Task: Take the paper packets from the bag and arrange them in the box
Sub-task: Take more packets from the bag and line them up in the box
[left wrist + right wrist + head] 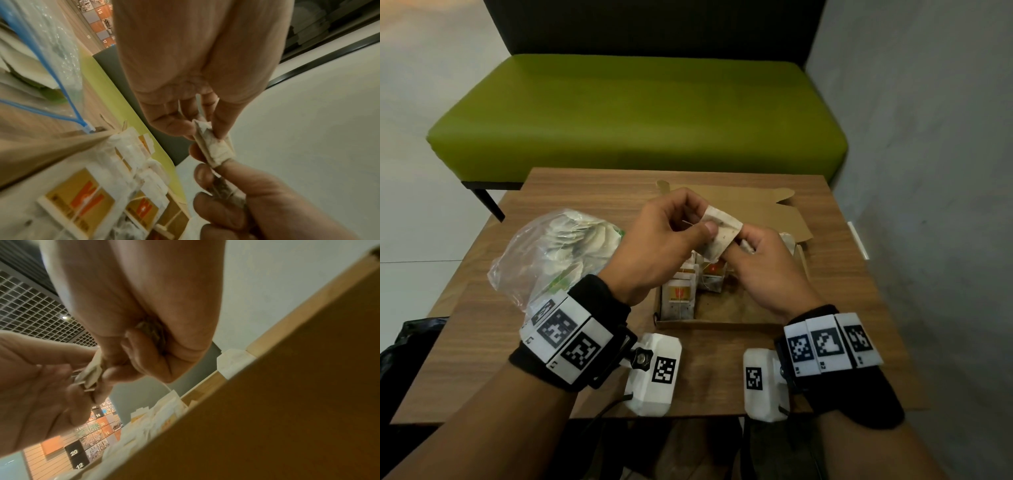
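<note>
Both the left hand point(654, 246) and right hand point(763, 270) pinched one white paper packet point(722, 236) above the partly filled brown cardboard box point(729, 322) near the wooden table's point(585, 192) front edge, while many packets remained in the clear plastic bag point(551, 253) by its left edge.

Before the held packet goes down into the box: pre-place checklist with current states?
1. Packet pinched by left hand and right hand: ok.
2. Packet over the box, not the table: ok.
3. Bare floor free in the box's near right part: ok.
4. Packets already in the box standing in rows: ok.
5. String tucked clear of the grip: cannot tell.
6. Bag holds more packets: ok.
</note>
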The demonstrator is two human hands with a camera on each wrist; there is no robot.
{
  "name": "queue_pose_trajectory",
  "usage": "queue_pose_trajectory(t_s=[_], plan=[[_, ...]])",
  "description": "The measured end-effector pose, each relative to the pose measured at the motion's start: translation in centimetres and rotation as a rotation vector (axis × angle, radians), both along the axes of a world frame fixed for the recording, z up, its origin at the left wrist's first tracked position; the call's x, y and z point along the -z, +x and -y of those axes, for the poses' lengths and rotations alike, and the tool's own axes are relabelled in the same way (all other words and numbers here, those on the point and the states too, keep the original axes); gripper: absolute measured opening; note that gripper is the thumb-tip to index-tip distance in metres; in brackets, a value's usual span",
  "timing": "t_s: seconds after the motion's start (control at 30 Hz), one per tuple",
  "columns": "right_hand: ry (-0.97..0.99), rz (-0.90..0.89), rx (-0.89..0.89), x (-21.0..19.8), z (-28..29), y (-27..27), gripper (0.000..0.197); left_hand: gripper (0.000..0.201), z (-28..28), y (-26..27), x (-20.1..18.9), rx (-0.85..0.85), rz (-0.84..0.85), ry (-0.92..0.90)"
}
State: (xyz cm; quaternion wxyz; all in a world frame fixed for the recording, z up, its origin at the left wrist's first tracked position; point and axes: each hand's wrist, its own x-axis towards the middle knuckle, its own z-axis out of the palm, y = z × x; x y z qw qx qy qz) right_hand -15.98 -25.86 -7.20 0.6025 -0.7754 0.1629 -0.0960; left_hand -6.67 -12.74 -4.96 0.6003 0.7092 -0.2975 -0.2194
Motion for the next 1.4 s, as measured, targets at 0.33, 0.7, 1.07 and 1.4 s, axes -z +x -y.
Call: queue_pose_trajectory(t_s=[0.33,0.7,1.07,1.4], plan=[[0.349,0.280,0.047,-0.4,1.0,0.0,0.013,0.006,-0.4,0.4,-0.6,-0.097,0.178,-0.087],[0.085,0.407,0.103,-0.1,0.7,0.3,0.004,0.002,-0.4,0.5,-0.4,-0.083,0.287,0.029],[-0.017,0.113,-0.071,0.0,-0.7,0.4,0.019,0.005,-0.7,0.7,-1.5,-0.108,0.133,-0.144],[-0.072,0.151,0.085,0.4,-0.7,0.5,0.016,0.006,-0.8,0.9,-1.4,-0.179,0.192,-0.111]])
